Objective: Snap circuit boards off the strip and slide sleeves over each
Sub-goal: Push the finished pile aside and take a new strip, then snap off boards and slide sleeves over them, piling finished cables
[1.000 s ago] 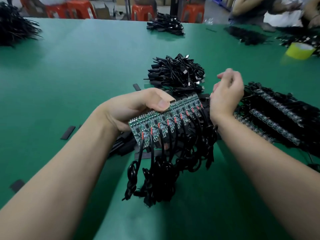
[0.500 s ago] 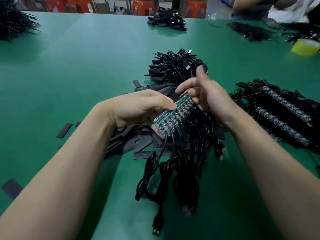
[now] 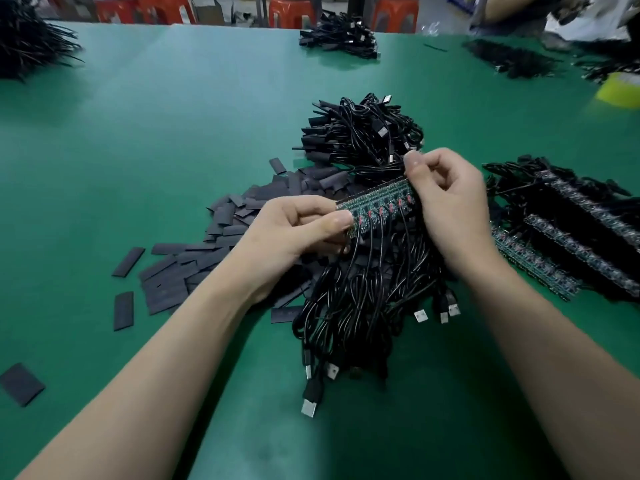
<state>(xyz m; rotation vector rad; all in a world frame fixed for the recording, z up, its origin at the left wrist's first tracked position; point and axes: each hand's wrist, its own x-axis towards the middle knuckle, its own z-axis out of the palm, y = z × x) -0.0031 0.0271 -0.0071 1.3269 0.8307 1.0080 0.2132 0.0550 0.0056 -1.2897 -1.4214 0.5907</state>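
Note:
A green strip of circuit boards (image 3: 379,199) with red and black wires hangs between my hands above the table's middle. My left hand (image 3: 298,230) pinches its left end, thumb on top. My right hand (image 3: 446,199) grips the right end with curled fingers. Black USB cables (image 3: 367,299) trail down from the boards onto the green table (image 3: 138,133). A heap of flat black sleeves (image 3: 207,247) lies just left of and under my left hand.
More board strips with cables (image 3: 581,237) lie at the right. A pile of sleeved cables (image 3: 360,133) sits behind my hands. Loose sleeves (image 3: 20,382) dot the left. Cable bundles (image 3: 339,39) and a yellow tape roll (image 3: 620,88) lie at the far edge.
My right hand came down from the air onto the strip's right end and closed on it. The strip turned more level, and its cables settled onto the table.

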